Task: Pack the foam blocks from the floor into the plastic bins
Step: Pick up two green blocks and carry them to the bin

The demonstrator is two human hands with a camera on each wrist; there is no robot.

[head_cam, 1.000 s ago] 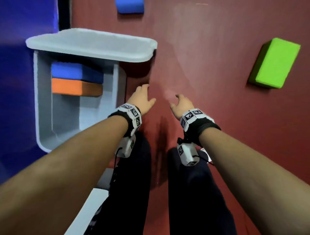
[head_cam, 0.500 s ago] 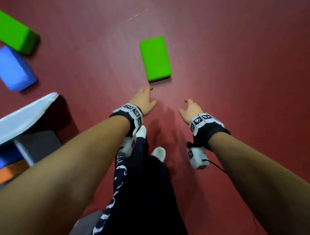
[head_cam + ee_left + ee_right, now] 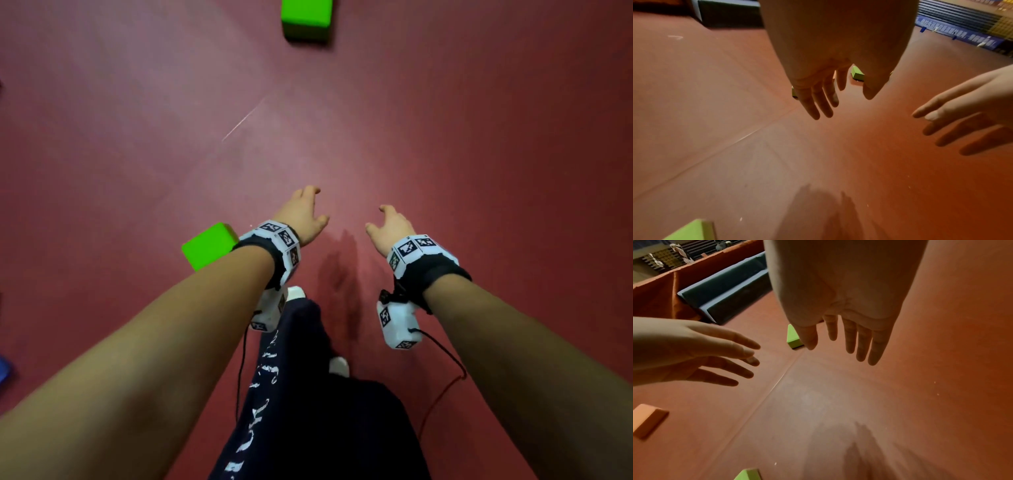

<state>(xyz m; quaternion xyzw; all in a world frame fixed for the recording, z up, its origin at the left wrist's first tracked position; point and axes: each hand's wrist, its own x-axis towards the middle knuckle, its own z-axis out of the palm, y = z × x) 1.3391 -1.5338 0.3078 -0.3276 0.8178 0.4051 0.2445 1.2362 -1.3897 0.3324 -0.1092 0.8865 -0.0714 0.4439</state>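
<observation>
A matt, dark-red floor (image 3: 445, 137), smooth with a faint sheen where light falls and one thin pale seam, carries bright green foam blocks, the nearer green block (image 3: 209, 245) and the farther green block (image 3: 306, 19), both with a soft, dull, unglossy surface. An orange block (image 3: 648, 421) shows the same matt foam look. Wrist bands (image 3: 423, 255) appear as black cloth beneath hard white plastic panels printed with black patterns. Dark trousers (image 3: 308, 428) look like soft fabric with white print.

Head: high, facing down over both forearms | wrists: close under palms, facing forward | shared: red floor (image 3: 445, 137), both hands.
</observation>
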